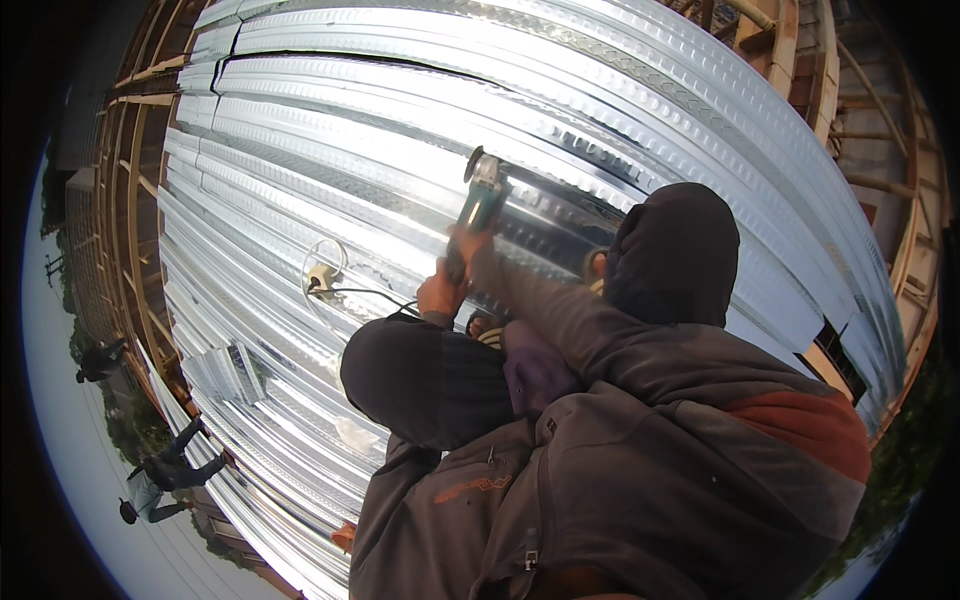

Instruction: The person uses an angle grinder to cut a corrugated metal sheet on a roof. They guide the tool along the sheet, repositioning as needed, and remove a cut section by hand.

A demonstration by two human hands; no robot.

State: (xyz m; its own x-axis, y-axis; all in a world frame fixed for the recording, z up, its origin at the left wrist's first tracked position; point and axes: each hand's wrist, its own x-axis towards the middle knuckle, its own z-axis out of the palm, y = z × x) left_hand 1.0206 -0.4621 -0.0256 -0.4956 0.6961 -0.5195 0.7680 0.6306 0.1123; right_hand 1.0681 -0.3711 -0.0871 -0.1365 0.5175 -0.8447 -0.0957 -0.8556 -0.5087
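Observation:
A green angle grinder (483,205) is tilted over ribbed silver metal sheets (390,145), its disc (473,163) at the far end. My right hand (476,246) is closed around the grinder's body. Just below it, my left hand (440,291) grips the dark rear end of the tool. From there a black cord (370,292) runs left to a pale socket block (320,280). The disc is close to the sheets, but I cannot tell whether it touches them. My bent knees flank my arms.
A short ribbed metal piece (225,374) lies at the left. Timber framing (140,200) borders the sheets, and a dark gap (838,362) shows at the right. Two other people are beyond the left edge, one in dark trousers (180,468), the other a dark figure (100,361).

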